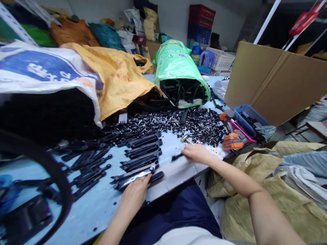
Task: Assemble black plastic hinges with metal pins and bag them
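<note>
My left hand [135, 193] rests on the nearest long black plastic bar [135, 177] in a row of such bars [143, 153] lying on the light blue table [102, 207]; its fingers press down on the bar. My right hand [195, 152] is pinched on a small black part [176, 157] just in front of a heap of small black and silver pieces [184, 124]. A small brass-tipped tool [184, 138] lies beside that hand.
An orange cordless drill [231, 134] and a blue basket [249, 117] sit at the table's right edge. Green [176, 61], yellow [114, 75] and white [43, 68] sacks of black parts lie behind. A cardboard sheet [276, 78] stands right. More loose black bars [87, 166] lie left.
</note>
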Demonstrator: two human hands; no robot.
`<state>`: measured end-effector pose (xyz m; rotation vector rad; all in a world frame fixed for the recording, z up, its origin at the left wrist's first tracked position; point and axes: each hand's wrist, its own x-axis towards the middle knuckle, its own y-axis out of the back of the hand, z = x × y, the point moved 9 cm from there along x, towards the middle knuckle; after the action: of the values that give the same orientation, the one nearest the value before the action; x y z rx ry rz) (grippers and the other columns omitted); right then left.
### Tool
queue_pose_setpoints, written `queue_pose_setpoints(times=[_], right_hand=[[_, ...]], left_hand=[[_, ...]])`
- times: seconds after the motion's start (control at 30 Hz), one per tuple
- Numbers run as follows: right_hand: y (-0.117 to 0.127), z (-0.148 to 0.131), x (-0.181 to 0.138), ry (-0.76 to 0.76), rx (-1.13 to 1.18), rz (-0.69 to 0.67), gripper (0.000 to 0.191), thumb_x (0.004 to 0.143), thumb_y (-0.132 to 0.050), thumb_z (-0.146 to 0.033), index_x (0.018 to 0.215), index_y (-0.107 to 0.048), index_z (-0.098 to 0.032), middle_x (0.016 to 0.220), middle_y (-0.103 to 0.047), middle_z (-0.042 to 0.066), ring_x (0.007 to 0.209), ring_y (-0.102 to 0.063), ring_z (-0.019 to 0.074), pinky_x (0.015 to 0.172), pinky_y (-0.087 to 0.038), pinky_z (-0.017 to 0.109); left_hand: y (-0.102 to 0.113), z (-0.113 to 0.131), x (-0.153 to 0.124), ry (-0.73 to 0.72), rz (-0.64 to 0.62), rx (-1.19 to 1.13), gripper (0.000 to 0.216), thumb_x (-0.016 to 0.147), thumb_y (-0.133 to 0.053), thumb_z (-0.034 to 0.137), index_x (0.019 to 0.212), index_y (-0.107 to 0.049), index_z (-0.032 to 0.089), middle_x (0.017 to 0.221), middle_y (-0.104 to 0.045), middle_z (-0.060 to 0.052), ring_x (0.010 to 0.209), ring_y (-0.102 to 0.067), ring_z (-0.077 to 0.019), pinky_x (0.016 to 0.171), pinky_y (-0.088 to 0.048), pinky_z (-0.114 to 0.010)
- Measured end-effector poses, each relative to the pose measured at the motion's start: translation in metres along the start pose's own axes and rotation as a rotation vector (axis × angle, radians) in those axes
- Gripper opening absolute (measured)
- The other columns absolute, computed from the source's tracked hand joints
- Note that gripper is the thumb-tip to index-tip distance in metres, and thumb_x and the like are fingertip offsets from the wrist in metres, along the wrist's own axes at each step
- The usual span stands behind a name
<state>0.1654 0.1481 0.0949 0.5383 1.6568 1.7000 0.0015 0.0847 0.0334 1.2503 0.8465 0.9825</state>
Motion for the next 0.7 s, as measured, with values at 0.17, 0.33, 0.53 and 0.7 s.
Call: queue_pose_setpoints(times=[0.17, 0.33, 0.53, 0.7], right_hand=[[-0.032, -0.069, -0.021, 0.376, -0.019, 0.011, 0.017, 0.09, -0.041, -0.018, 0.099, -0.056, -0.02, 0.096, -0.06, 0.006, 0.085, -0.052, 0.0148, 0.059, -0.038, 0.025], [-0.038, -0.043, -0.025, -0.031, 0.123, -0.019, 0.031, 0.088, -0.044, -0.022, 0.118, -0.05, -0.016, 0.109, -0.06, 0.011, 0.091, -0.058, 0.0186, 0.07, -0.044, 0.028], [-0.058, -0.035, -0.026, -0.51, 0.363, -0.155, 0.071, 0.082, -0.047, -0.042, 0.14, -0.022, -0.009, 0.094, -0.067, 0.015, 0.086, -0.064, 0.0285, 0.068, -0.049, 0.037], [-0.05, -0.031, -0.027, -0.512, 0.35, -0.129, 0.064, 0.077, -0.047, -0.019, 0.137, -0.027, -0.006, 0.099, -0.066, 0.015, 0.087, -0.064, 0.026, 0.069, -0.05, 0.034]], left_hand=[[0.006, 0.003, -0.012, -0.071, 0.093, -0.003, 0.038, 0.086, -0.031, 0.017, 0.107, -0.062, 0.016, 0.086, -0.069, -0.01, 0.074, -0.065, -0.0218, 0.065, -0.049, -0.03], [0.017, 0.009, -0.022, -0.133, 0.194, -0.058, 0.036, 0.086, -0.032, 0.02, 0.106, -0.062, 0.015, 0.086, -0.069, -0.011, 0.073, -0.066, -0.0217, 0.064, -0.049, -0.03], [0.011, 0.008, -0.016, -0.134, 0.179, -0.063, 0.036, 0.085, -0.033, 0.022, 0.103, -0.063, 0.017, 0.084, -0.069, -0.01, 0.072, -0.065, -0.0228, 0.062, -0.049, -0.031], [0.003, 0.001, -0.02, -0.138, 0.16, -0.056, 0.039, 0.086, -0.03, 0.023, 0.106, -0.062, 0.015, 0.082, -0.069, -0.011, 0.071, -0.065, -0.0239, 0.062, -0.049, -0.032]])
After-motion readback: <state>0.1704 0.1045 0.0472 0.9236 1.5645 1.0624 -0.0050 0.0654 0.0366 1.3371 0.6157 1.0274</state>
